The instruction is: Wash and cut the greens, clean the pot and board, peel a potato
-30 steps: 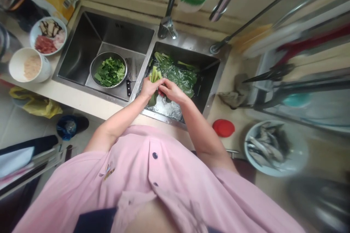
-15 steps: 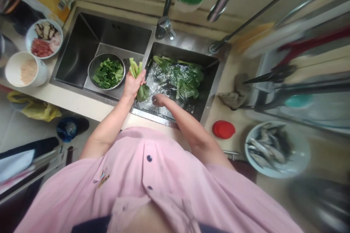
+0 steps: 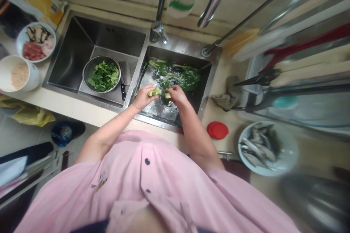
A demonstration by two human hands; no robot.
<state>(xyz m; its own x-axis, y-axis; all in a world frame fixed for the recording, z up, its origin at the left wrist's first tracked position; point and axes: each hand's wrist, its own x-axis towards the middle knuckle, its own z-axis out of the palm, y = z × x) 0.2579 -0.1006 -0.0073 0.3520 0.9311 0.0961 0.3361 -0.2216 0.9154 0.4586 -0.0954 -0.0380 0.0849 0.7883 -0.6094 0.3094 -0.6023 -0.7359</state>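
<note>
Both my hands are over the right sink basin [image 3: 207, 80], which holds water and floating leafy greens [image 3: 180, 76]. My left hand [image 3: 143, 96] is closed on a pale green vegetable stalk [image 3: 155, 91]. My right hand [image 3: 177, 95] is closed on another piece of the greens, close beside the left hand. The left basin [image 3: 68, 54] holds a steel bowl [image 3: 86, 70] of chopped greens [image 3: 104, 76] and a knife [image 3: 122, 80] lying beside it.
A tap [image 3: 158, 31] stands behind the sinks. On the left counter sit a plate of sliced meat [image 3: 35, 42] and a white bowl [image 3: 18, 74]. To the right lie a rag [image 3: 226, 98], a red lid [image 3: 217, 130] and a bowl of small fish [image 3: 262, 147].
My left hand had lifted a bunch of greens over the divider between the basins; now it is back down over the water, and both hands have come together on a stalk.
</note>
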